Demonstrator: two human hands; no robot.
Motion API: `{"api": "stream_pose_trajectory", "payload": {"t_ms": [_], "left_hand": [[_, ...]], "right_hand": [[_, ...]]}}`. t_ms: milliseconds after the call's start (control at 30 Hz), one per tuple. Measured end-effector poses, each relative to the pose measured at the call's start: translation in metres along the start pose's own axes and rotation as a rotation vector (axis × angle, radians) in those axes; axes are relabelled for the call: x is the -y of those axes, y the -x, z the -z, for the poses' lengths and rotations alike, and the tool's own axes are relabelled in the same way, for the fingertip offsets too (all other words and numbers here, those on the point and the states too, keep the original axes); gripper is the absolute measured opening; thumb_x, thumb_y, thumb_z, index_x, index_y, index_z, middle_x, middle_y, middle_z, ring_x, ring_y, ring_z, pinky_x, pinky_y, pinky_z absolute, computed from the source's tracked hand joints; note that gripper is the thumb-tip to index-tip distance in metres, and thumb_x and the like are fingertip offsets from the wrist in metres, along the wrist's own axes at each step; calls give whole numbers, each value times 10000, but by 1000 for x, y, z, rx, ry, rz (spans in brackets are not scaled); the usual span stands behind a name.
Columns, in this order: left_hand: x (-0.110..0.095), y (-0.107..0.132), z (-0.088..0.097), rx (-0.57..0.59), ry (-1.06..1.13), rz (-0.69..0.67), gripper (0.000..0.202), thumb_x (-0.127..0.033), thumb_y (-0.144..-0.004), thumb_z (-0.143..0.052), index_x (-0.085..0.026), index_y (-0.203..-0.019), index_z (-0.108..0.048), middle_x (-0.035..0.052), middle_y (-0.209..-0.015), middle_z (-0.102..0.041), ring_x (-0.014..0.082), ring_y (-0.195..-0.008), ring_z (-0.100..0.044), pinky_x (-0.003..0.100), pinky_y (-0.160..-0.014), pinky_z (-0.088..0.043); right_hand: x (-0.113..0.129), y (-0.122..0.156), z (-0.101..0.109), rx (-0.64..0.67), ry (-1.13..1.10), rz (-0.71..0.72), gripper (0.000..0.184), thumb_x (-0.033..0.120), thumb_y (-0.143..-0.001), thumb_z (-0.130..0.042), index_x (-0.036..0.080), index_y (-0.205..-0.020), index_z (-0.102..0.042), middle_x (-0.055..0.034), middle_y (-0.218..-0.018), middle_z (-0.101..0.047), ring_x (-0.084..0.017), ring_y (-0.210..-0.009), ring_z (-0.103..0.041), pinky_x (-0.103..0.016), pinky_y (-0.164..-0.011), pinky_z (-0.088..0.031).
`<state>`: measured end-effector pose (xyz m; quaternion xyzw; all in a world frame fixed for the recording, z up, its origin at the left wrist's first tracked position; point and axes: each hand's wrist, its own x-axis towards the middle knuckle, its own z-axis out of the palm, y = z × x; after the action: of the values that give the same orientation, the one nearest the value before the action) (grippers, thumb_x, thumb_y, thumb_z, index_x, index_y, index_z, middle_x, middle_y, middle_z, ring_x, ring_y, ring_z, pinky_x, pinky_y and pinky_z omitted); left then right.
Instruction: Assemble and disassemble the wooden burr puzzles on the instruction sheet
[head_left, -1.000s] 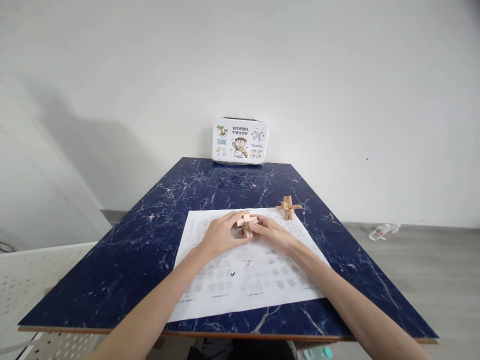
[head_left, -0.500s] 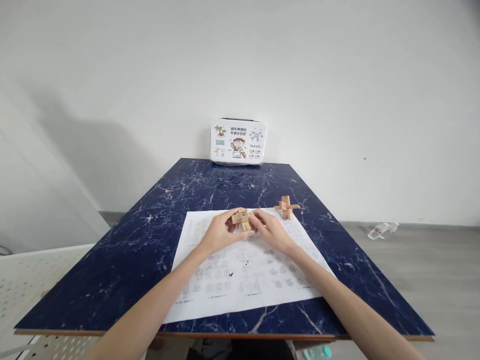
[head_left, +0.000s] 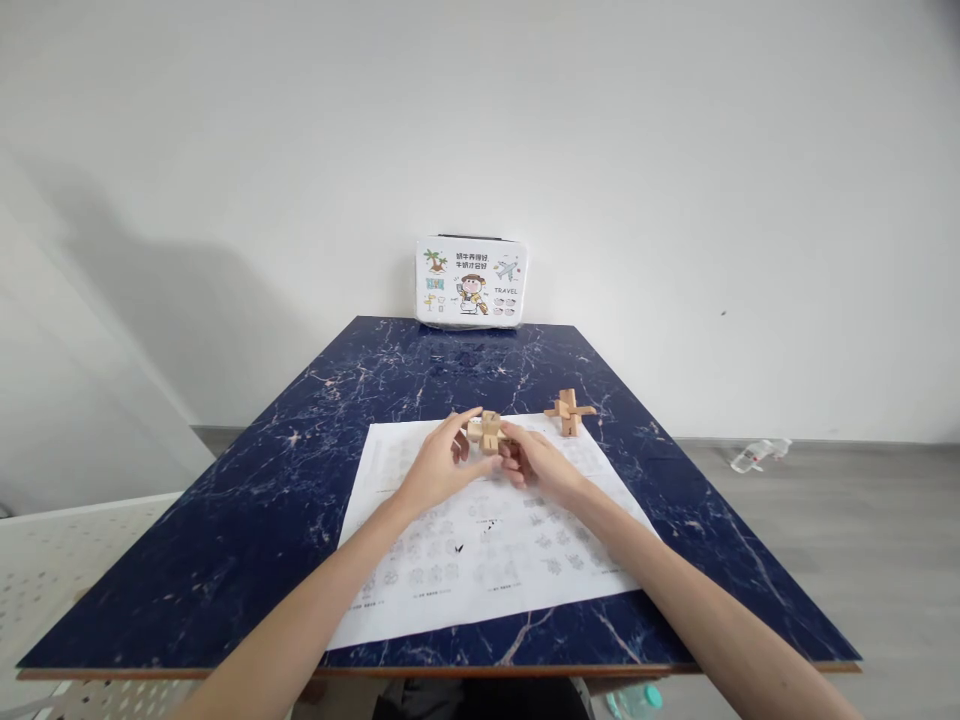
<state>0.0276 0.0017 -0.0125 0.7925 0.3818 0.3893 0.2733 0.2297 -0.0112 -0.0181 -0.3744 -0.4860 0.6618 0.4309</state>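
A small wooden burr puzzle (head_left: 490, 432) of interlocking light blocks is held just over the printed sheet (head_left: 450, 610). Dark letters mark some of its faces. My left hand (head_left: 435, 470) grips it from the left, index finger along the top and thumb stretched out below. From the right, my right hand (head_left: 544, 465) pinches its right end, with the lower fingers curled underneath. Part of the puzzle is hidden by the fingers. Beyond my right hand, a second wooden burr puzzle (head_left: 570, 412) stands at the sheet's upper right corner, its bars sticking out crosswise.
The dark blue marbled table (head_left: 247, 540) reaches to the wall. At its far edge a white cartoon case (head_left: 471, 283) leans upright. A clear plastic wrapper (head_left: 759, 455) lies on the floor at right, and a bottle with a teal cap (head_left: 637, 700) is below the near edge.
The held puzzle has been turned a little, so its lettered top face tilts away. My right hand's fingers have shifted lower around its right end. The view has moved slightly.
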Motion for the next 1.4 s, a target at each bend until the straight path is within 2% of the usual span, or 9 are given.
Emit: {"api": "stream_pose_trajectory", "payload": {"t_ms": [67,133,233,333,433,567,867,1133,1400], "left_hand": [[8,-1,-4,-66,14,23,697,-414,-914,-716,-243,-1517,-412,54,-1118,-611,134,-755,-567,298,-710,-534],[16,-2,-7,-119,10,32,677,-414,-949,-672,-230,-1523,-363,61,-1148,-592,130,-770,-575,297,-721,-541],[23,-2,-9,-130,-16,39,585,-418,-967,-645,-221,-1456,-393,57,-1151,-577,127,-768,-588,294,-711,-540],[20,0,-10,-89,-80,1,456,-359,-973,-619,-219,-1372,-450,46,-1134,-568,121,-743,-595,299,-719,-535],[9,4,-8,8,-165,-74,305,-245,-977,-551,-231,-1279,-512,28,-1093,-589,115,-702,-591,297,-716,-514],[-4,7,-3,100,-242,-135,239,-135,-914,-516,-239,-1127,-541,1,-998,-653,132,-684,-595,288,-680,-468],[-5,8,0,127,-319,-80,190,-166,-896,-535,-252,-1065,-535,-34,-846,-666,152,-645,-598,277,-634,-418],[-5,8,-1,108,-351,-79,99,-194,-953,-499,-253,-1026,-530,-16,-962,-674,151,-663,-600,283,-642,-427],[-6,7,0,130,-383,-84,107,-178,-955,-492,-247,-1010,-552,1,-1011,-666,153,-679,-607,282,-636,-429]], "right_hand": [[-2,-4,3,-69,-171,-61,441,606,-882,-680,213,-738,-541,39,-628,-421,-101,-484,-333,-245,-419,-296],[-4,-8,10,-119,-301,-39,353,522,-861,-712,211,-782,-565,13,-688,-501,-99,-491,-351,-237,-394,-309],[-5,-12,17,-193,-377,50,312,497,-852,-721,221,-809,-582,-38,-778,-592,-117,-518,-420,-250,-384,-355],[-5,-9,14,-226,-378,42,347,546,-854,-742,219,-855,-624,-63,-863,-640,-133,-583,-505,-255,-416,-393],[-3,-2,-1,-124,-280,2,365,539,-820,-802,211,-865,-647,-35,-868,-631,-124,-616,-516,-250,-458,-380],[0,6,-18,-19,-65,48,417,534,-809,-830,196,-745,-594,9,-722,-584,-108,-585,-481,-261,-524,-370],[2,7,-20,44,2,48,466,566,-823,-817,205,-727,-539,19,-711,-583,-106,-579,-476,-269,-549,-364],[1,7,-21,58,21,60,460,568,-837,-803,206,-727,-540,18,-714,-576,-110,-593,-484,-273,-563,-379],[-3,5,-21,79,27,69,460,584,-837,-796,203,-745,-556,25,-694,-568,-110,-585,-474,-269,-554,-372]]}}
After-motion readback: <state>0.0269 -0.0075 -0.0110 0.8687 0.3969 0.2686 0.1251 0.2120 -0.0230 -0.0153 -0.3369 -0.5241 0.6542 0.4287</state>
